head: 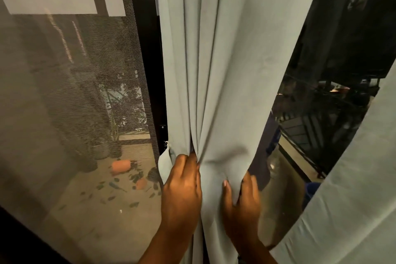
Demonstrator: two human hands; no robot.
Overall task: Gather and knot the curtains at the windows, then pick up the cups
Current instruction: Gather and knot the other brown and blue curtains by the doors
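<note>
Pale grey-blue fabric, the curtain [216,66], is seen hanging in vertical folds down the middle of the view, gathered to a narrow waist between two hands. The left hand [182,191] is curled round the bunched left folds, fingers buried in the cloth. The right hand [242,201] pinches the right edge of the same bunch, thumb in front and fingers behind the fabric. A second curtain panel [347,210] is seen at lower right, cut off by the frame edge and held by neither hand.

To the left, a mesh screen [70,96] set against a dark door frame [154,92] is shown, and the balcony floor [102,210] is visible through it. On that floor lie a toppled terracotta pot [121,166], a smaller terracotta pot [141,183] and scattered leaves [113,186]; whether either pot holds anything cannot be told. Dark plant pots [100,150] with foliage are dimly made out behind the mesh.

To the right of the curtain, window glass [334,60] gives onto a dark exterior whose railings and structures are hard to resolve. A blue object [311,191] is partly hidden by the second panel.
</note>
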